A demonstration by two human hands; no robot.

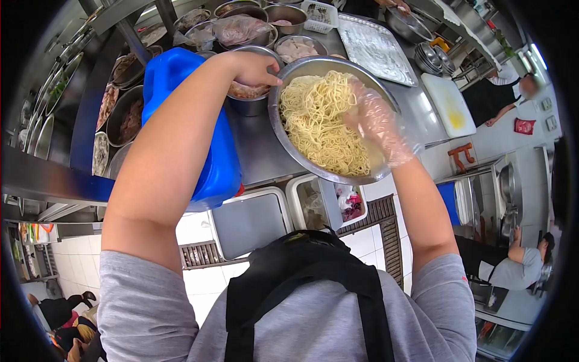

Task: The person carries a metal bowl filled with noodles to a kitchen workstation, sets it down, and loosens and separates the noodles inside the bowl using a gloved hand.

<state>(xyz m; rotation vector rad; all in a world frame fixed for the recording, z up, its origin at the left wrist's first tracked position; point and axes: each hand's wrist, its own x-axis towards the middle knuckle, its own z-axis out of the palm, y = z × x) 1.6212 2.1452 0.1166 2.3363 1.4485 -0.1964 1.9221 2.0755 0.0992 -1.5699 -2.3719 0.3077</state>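
A blue jerrycan (218,163) sits beneath the left forearm. The left hand's (256,69) bent fingers meet the metal bowl (277,120) at the desk's (250,148) edge. Inside are noodles (319,145), against the clear-gloved right hand (377,123). Whether either hand's fingers grip, I cannot tell. Rightmost lies a cutting board (446,105).

The person wears a heathered grey T-shirt (307,329) whose short, loose sleeves (142,304) end above the elbows in plain hems, with a tiny red mark (465,279) at the edge of the right one. Over it sits a black apron (310,264), its wide straps (240,329) running up the chest and a small yellowish patch (310,238) showing on the bunched bib, too foreshortened to read. A clear, crinkled disposable plastic glove (395,145) covers the right hand (369,117), loose and flared at the wrist.
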